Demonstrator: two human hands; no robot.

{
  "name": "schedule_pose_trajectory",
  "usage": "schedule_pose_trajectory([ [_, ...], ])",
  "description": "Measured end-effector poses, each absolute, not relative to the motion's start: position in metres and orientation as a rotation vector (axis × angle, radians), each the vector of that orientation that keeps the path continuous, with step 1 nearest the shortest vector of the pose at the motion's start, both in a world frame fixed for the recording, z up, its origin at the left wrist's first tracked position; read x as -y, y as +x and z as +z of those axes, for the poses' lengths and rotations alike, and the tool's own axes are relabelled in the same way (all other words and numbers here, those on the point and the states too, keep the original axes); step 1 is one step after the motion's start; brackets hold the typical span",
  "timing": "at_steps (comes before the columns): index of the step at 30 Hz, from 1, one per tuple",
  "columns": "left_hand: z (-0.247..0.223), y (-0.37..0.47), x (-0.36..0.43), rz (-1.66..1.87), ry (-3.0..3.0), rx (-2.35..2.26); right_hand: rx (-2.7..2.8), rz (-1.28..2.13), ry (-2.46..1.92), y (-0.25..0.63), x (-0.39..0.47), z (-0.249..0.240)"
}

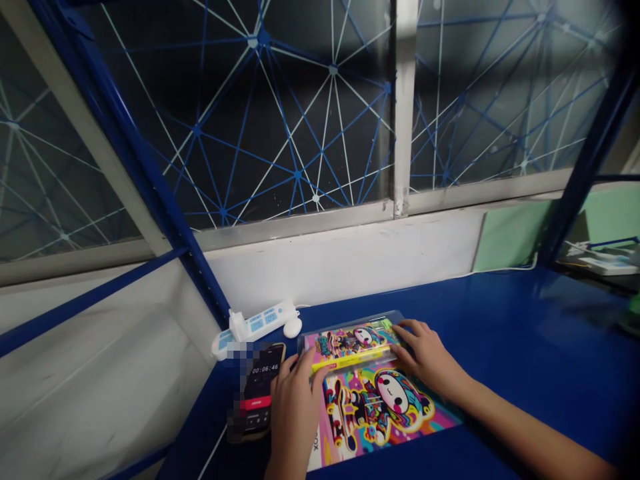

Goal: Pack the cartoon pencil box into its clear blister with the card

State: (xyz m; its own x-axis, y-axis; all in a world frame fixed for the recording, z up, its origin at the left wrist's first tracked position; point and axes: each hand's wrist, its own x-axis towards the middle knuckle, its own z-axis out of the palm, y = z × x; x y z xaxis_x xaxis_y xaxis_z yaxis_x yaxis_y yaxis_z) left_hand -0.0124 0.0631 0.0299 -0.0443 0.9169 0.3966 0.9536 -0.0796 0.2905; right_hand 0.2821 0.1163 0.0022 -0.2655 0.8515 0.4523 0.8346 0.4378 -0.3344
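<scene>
A flat cartoon-printed box (345, 341) in clear plastic, with a yellow front edge, lies across the far part of a larger colourful cartoon-printed sheet or box (383, 407). My left hand (296, 393) grips the left end of the smaller box, fingers bent over its edge. At the right end, my right hand (425, 353) holds it with the thumb at the near side and the fingers at the far corner. The larger printed piece shows a character on a skateboard and part of the lettering "OX" near my left wrist. Whether it is a thin sheet or a box cannot be told.
A phone (261, 383) with a running timer lies left of my left hand. Behind it are a white power strip (265, 321) and a small round white object (293, 326). The blue table (500, 320) meets a wall under windows; a blue metal post (150, 180) rises at left.
</scene>
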Motion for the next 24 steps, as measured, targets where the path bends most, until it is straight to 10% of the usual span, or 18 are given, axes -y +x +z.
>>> schedule_pose_trajectory([
  [17, 0.037, 0.024, -0.075, -0.985, -2.581, 1.867, 2.674, 0.548, -0.907, 0.254, -0.034, 0.036],
  [24, 0.051, 0.05, -0.107, -0.784, -2.734, 1.824, 2.514, 0.241, -1.234, 0.27, -0.047, 0.03],
])
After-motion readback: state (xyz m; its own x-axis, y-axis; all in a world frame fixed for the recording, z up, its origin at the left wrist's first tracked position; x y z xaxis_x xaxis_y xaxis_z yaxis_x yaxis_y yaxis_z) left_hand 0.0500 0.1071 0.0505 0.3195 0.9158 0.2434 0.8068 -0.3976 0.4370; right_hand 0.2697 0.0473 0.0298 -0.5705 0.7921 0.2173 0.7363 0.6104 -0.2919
